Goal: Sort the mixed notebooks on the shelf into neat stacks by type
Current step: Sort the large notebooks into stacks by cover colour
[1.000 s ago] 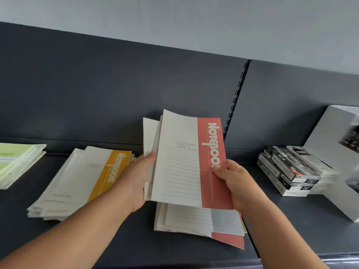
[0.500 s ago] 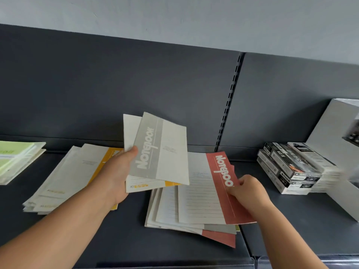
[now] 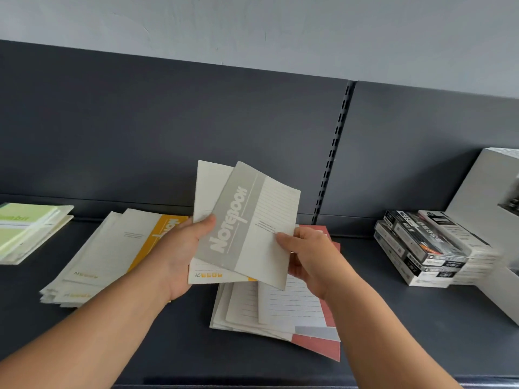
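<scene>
While both hands hold notebooks above the middle of the shelf [image 3: 407, 332], the left hand [image 3: 179, 256] grips a grey notebook [image 3: 252, 228] and a cream notebook [image 3: 207, 186] behind it, and the right hand [image 3: 311, 262] pinches the grey notebook's right edge. Beneath them a loose mixed pile [image 3: 280, 313] lies toward the front edge, with a yellow-striped stack [image 3: 112, 254] to its left. A green stack [image 3: 25, 228] sits at the left edge; boxed goods [image 3: 421, 248] and a white box [image 3: 483, 192] crowd the right end. A dark back panel [image 3: 140, 136] with a slotted upright [image 3: 334, 153] rises behind, under a pale wall [image 3: 252, 23]. Bare shelf shows along the front edge beside the pile.
</scene>
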